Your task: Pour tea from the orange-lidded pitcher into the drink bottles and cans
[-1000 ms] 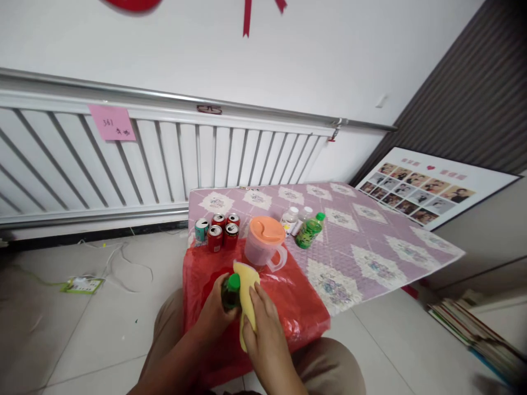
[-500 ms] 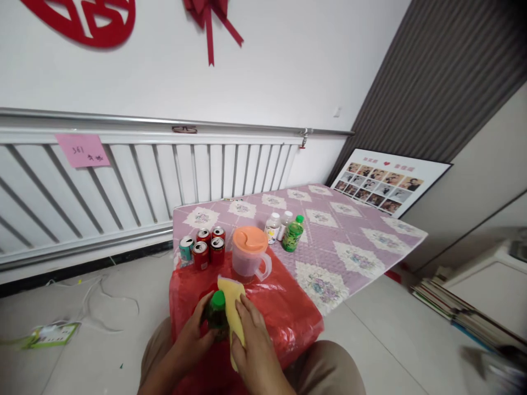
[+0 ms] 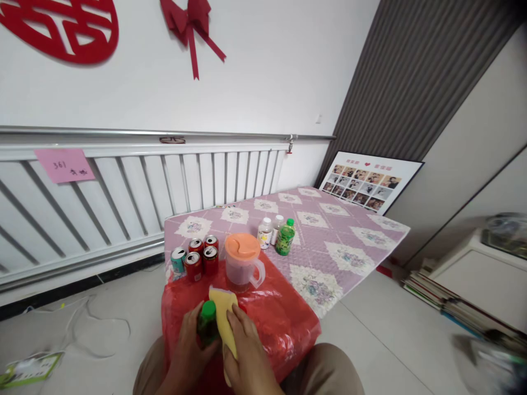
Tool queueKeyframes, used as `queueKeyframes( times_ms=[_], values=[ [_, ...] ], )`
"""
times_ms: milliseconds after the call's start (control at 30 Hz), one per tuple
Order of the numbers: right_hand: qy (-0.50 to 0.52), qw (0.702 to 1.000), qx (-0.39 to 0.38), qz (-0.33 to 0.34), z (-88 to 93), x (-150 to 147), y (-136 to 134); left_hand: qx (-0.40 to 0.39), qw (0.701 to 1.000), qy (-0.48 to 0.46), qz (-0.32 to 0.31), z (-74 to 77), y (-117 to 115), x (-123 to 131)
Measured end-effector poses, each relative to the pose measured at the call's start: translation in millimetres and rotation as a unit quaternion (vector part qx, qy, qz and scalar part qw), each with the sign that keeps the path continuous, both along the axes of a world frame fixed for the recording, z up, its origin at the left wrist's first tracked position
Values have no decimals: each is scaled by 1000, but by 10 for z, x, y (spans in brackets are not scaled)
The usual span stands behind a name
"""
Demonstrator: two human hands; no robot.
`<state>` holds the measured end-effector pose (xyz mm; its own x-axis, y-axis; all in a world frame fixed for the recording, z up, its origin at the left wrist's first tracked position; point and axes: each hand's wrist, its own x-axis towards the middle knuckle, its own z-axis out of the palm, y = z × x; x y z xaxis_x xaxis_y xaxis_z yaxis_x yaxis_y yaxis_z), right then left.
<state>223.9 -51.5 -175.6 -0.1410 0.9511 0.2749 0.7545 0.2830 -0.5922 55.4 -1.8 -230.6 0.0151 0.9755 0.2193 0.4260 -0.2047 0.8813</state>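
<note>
My left hand [image 3: 190, 343] is wrapped round a dark green bottle [image 3: 207, 328] with a green cap, upright near my lap. A folded yellow cloth [image 3: 225, 318] is gripped in my right hand [image 3: 246, 348], its left edge close against the bottle. Both hands are over a red plastic sheet [image 3: 280, 323] covering the near part of the table. Just beyond them stands a clear plastic pitcher [image 3: 239, 271] with an orange lid. To its left are several red cans [image 3: 193, 269] and a teal can [image 3: 178, 260]. The lower part of the bottle is hidden by my fingers.
Behind the pitcher stand two white-capped bottles [image 3: 264, 235] and a green drink bottle [image 3: 285, 238] on the floral tablecloth [image 3: 313, 280]. A white radiator [image 3: 173, 181] runs along the wall. A photo board [image 3: 370, 181] leans at the far right. Cords [image 3: 88, 329] lie on the floor at left.
The view has shifted, so the scene sits slightly further left and lower. My hands keep hold of the bottle and the yellow cloth, with little visible change between them.
</note>
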Motion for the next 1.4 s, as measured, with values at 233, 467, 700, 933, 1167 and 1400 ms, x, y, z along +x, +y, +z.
queueKeyframes(
  times_ms=[233, 467, 700, 933, 1167, 1400],
  values=[
    [12, 1000, -27, -7, 59, 9, 19, -104, 983, -51, -139, 176, 7, -244],
    [4, 1000, -16, -15, -8, -20, 2, -146, 986, -44, -60, 410, -69, -136],
    [-3, 1000, 18, -20, -27, -21, 23, -60, 997, 11, -36, 424, -77, -24],
    [-20, 1000, 12, -11, -29, -54, -25, -39, 999, -12, 36, 144, -39, 79],
    [-4, 1000, 0, -17, -45, -13, -17, -81, 995, -14, -59, 316, -72, -68],
    [-20, 999, 20, -17, -62, -23, 7, -133, 990, -3, -46, 436, -109, -101]
  ],
)
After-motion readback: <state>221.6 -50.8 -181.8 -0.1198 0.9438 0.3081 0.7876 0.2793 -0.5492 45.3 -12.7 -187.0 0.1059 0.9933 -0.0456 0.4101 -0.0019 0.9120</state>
